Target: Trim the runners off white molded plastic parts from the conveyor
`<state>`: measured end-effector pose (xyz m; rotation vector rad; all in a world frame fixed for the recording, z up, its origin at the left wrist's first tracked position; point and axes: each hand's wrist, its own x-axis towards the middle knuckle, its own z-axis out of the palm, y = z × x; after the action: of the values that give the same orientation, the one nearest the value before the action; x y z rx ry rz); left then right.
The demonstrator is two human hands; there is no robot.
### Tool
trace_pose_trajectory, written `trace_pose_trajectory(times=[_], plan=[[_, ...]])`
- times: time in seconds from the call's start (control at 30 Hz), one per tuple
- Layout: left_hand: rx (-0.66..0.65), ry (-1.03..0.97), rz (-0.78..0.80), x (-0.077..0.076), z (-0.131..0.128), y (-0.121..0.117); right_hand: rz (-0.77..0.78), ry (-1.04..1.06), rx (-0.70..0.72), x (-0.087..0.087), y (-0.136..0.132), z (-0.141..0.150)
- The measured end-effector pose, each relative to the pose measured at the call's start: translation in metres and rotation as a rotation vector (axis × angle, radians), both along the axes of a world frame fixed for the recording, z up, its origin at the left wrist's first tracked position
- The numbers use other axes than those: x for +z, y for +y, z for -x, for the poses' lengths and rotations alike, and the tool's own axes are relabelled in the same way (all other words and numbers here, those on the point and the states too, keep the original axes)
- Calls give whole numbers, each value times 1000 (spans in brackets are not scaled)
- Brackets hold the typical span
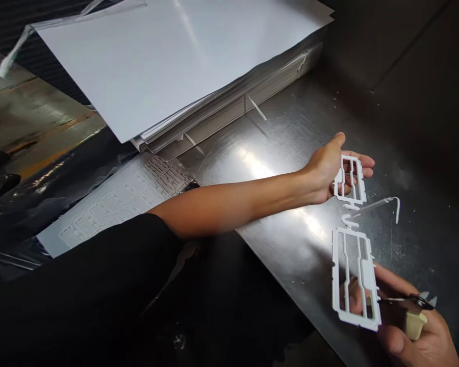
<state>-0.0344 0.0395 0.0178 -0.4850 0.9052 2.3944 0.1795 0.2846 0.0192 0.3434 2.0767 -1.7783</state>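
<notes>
Two flat white plastic frames with long slots are joined by a short curved runner [350, 221], from which a thin hooked sprue [378, 204] sticks out. My left hand [325, 165] reaches across the metal table and holds the far frame [362, 191], with its fingers behind it and its thumb up. My right hand [436, 334], at the lower right, has its fingers around the near frame [367, 272]. Tucked in the same hand is what looks like a pair of nippers [415, 323], with a pale yellow grip and metal tips; the hand partly hides it.
A thick stack of white sheets [183, 66] stands at the back of the metal table [290, 275], with thin white strips poking from its side. Left of my forearm lies a pale sheet [110, 204] with raised part shapes. Small white scraps dot the table.
</notes>
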Motion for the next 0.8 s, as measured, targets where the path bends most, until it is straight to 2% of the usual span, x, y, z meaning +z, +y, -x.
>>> trace_pose_trajectory(times=[0.07, 0.17, 0.3, 0.63, 0.8], plan=[[91, 35, -5, 6, -1, -2, 62, 55, 46, -8, 6, 6], [206, 92, -4, 12, -1, -6, 211, 151, 23, -14, 5, 15], [238, 153, -12, 19, -4, -11, 348, 244, -39, -15, -5, 26], [245, 235, -84, 24, -9, -14, 352, 269, -116, -11, -10, 32], [259, 192, -120, 25, -10, -14, 310, 293, -133, -9, -12, 35]])
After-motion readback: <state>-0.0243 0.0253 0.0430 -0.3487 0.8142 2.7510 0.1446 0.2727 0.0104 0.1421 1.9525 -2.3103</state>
